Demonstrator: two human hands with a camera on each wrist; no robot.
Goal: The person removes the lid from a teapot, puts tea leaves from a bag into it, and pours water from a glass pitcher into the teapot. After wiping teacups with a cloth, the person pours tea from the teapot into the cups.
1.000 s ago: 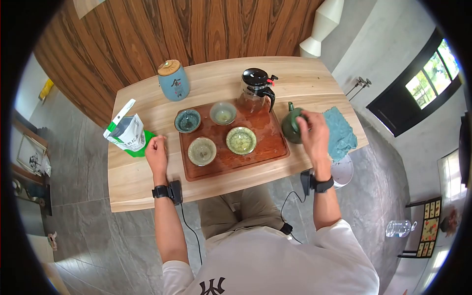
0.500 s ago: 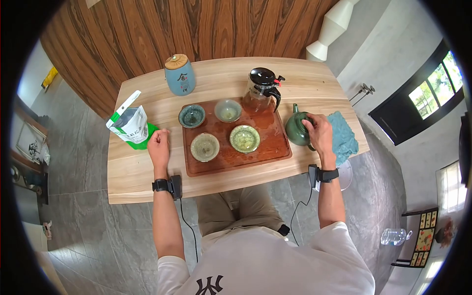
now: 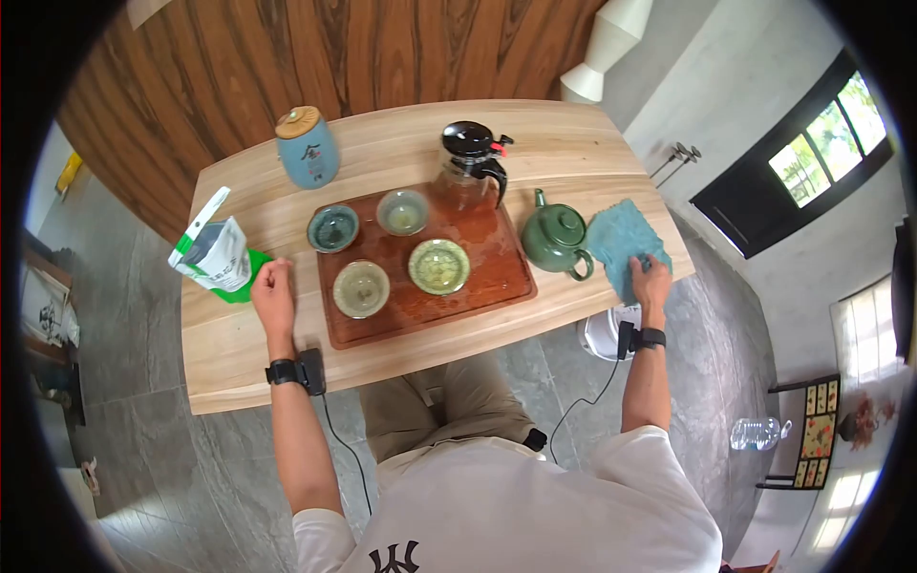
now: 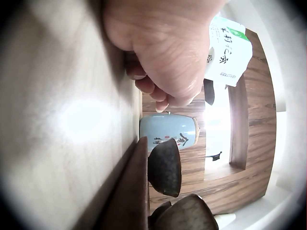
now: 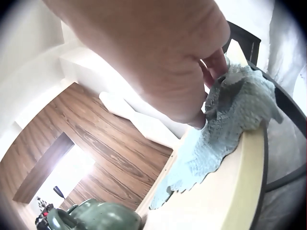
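Note:
My right hand [image 3: 652,284] pinches the near edge of a teal cloth [image 3: 621,232] at the table's right side; the right wrist view shows the cloth [image 5: 225,110] bunched up between thumb and fingers. Left of the cloth stands a lidded green teapot [image 3: 556,237], its spout pointing away and its handle toward the cloth. On the left, my left hand [image 3: 274,291] rests on the tabletop with loosely curled fingers and nothing in them. Right beside it stands a white and green pouch [image 3: 222,256], its top open with a white and green strip sticking up.
A reddish wooden tray [image 3: 411,320] in the middle carries several small cups and a glass pot [image 3: 466,172] with a black lid. Behind stands a blue jar [image 3: 310,153] with a wooden lid. A white bin [image 3: 607,334] is below the table's right front edge.
My right hand has let go of the teapot's lid, moved right and taken hold of the cloth. The left hand has stayed beside the pouch.

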